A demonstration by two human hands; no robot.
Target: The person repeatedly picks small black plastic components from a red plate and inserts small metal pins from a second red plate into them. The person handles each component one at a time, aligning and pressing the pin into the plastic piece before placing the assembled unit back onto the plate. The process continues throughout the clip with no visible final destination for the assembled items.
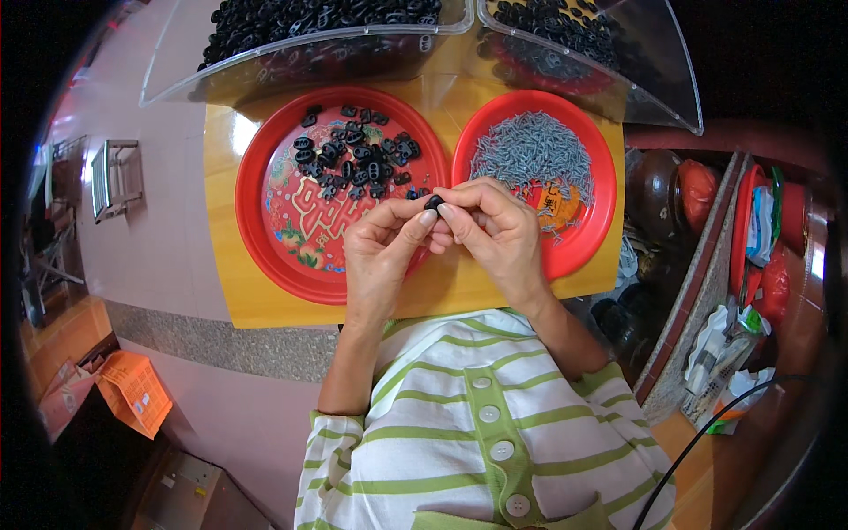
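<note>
Black piece: one small black plastic part (pixel 434 202), held up in front of me at the centre, above the gap between the two trays.
Left hand (pixel 378 240): thumb and fingers pinched narrow on the black plastic part from its 8 o'clock side.
Right hand (pixel 499 234): thumb and fingers likewise drawn together on the same part, from its 4 o'clock side.
Left tray: red tray with a printed floor (pixel 252 190), at 9 to 10 o'clock on the yellow desk (pixel 228 269); loose black parts (pixel 358 155) lie scattered over its 1 o'clock area.
Right tray: smaller red tray (pixel 604 216), at 2 to 3 o'clock; a thick heap of grey screws (pixel 530 150) fills its upper part.
Bins: a clear bin (pixel 424 34) at 11 o'clock and a second clear bin (pixel 676 102) at 1 to 2 o'clock, both well stocked with black parts.
Progress: one part in hand, in my judgement mid-handling; many parts and screws remain. Finished count not established; I cannot sort done from undone by sight.
Obscured: most of the held part, covered by my fingertips; whether a screw sits in it, I cannot tell.
Cut off: both bins, at the 12 o'clock edge.
Hard to read: individual screws and part details, too small.
</note>
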